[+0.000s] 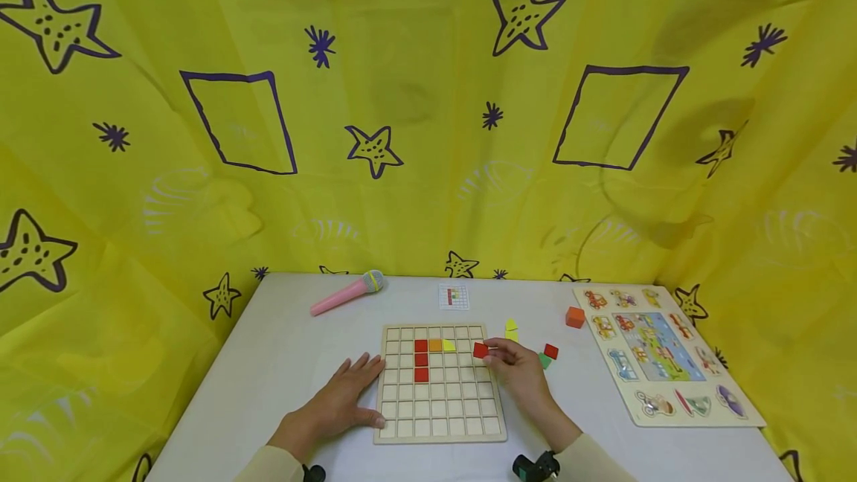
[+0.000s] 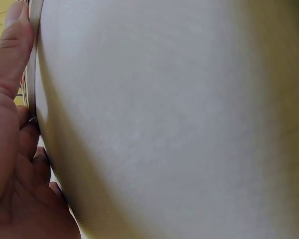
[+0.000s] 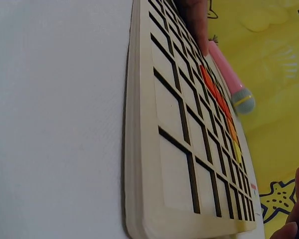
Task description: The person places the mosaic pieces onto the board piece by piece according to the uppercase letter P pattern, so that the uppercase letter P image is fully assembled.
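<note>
A wooden grid board (image 1: 462, 411) lies flat on the table. In it a column of red square tiles (image 1: 421, 360) is set, with an orange tile (image 1: 435, 345) and a yellow triangular piece (image 1: 448, 346) to the right of its top. My left hand (image 1: 338, 402) rests along the board's left edge, fingers and thumb spread; the left wrist view shows the thumb (image 2: 12, 50) against the board's side. Over the board's upper right, my right hand (image 1: 525, 376) pinches a red square tile (image 1: 480, 349) between thumb and fingers. Only a sliver of that tile shows in the right wrist view.
Yellow pieces (image 1: 512, 330), a red tile (image 1: 551, 351) and a green piece (image 1: 545, 361) lie right of the board. Behind stand a small pattern card (image 1: 454, 297) and a pink toy microphone (image 1: 344, 295). An orange-red cube (image 1: 575, 317) sits beside a vehicle picture puzzle (image 1: 643, 385).
</note>
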Motion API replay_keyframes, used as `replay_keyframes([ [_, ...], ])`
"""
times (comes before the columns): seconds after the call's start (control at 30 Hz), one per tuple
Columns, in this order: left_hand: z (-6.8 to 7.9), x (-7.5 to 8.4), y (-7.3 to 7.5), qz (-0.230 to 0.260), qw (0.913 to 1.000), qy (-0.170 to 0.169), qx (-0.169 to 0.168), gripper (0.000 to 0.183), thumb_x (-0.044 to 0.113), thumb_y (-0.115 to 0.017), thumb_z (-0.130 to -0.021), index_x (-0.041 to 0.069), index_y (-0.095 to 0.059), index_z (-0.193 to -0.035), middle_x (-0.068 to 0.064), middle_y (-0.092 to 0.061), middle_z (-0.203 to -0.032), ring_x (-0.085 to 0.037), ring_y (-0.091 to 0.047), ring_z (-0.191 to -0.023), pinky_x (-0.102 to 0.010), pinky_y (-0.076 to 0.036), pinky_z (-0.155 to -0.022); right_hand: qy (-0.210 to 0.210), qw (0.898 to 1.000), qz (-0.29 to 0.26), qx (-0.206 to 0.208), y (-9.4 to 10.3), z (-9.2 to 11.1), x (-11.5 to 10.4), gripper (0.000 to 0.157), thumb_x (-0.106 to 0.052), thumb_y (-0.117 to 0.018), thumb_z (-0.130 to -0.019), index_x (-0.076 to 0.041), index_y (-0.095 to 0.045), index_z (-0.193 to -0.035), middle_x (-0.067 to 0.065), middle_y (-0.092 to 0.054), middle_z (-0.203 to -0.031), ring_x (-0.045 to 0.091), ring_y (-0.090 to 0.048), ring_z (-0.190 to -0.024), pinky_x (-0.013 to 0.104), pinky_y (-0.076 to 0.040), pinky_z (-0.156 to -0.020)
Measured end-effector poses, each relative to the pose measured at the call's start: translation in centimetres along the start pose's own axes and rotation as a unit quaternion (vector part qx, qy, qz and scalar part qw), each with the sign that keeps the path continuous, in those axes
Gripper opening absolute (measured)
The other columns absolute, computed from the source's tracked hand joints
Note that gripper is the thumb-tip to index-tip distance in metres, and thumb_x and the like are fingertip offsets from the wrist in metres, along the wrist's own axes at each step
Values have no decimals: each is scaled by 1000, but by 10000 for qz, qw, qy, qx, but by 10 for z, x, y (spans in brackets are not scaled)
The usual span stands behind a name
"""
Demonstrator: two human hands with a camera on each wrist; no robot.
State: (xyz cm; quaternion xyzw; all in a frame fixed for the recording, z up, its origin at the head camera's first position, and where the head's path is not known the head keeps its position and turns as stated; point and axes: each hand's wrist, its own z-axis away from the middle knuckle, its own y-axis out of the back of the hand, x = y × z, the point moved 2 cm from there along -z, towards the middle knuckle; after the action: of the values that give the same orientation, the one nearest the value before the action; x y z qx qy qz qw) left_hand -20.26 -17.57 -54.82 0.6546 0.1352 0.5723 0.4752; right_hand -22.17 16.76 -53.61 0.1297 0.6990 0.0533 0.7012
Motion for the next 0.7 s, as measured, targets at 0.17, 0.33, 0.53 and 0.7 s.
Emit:
replay_keyframes([
  [0.17, 1, 2, 1, 6, 10000, 28, -37, 108, 50, -87, -77, 6, -39, -163, -13, -37, -170, -42, -22, -161, -66, -11, -131, 49, 9998, 30, -168, -9, 3, -4, 27, -2, -79, -92, -3, -77, -119, 6, -75, -96, 12, -65, -87, 15, -57, -68],
  [0.33, 1, 3, 2, -20, 10000, -16, -43, 108, 50, -88, -77, 5, -39, -163, -16, -37, -170, -42, -23, -161, -65, -11, -131, 118, 9993, -45, -342, -19, 3, -7, 26, -1, -78, -92, -2, -77, -118, 7, -75, -97, 12, -66, -88, 15, -57, -70],
  [0.53, 1, 3, 2, -1, 10000, 6, -38, 109, 49, -88, -76, 5, -39, -162, -16, -37, -169, -42, -23, -161, -66, -11, -131, 96, 9982, -227, -544, -31, 4, -10, 23, -1, -76, -94, -5, -78, -116, 5, -75, -97, 15, -66, -89, 15, -58, -72],
  [0.7, 0, 3, 1, -25, 10000, 5, -35, 109, 50, -87, -76, 5, -39, -163, -16, -37, -170, -42, -23, -161, -66, -11, -131, 186, 9975, -242, -641, -39, 8, -15, 22, 0, -76, -93, -6, -78, -115, 5, -74, -96, 14, -65, -88, 15, -57, -71],
])
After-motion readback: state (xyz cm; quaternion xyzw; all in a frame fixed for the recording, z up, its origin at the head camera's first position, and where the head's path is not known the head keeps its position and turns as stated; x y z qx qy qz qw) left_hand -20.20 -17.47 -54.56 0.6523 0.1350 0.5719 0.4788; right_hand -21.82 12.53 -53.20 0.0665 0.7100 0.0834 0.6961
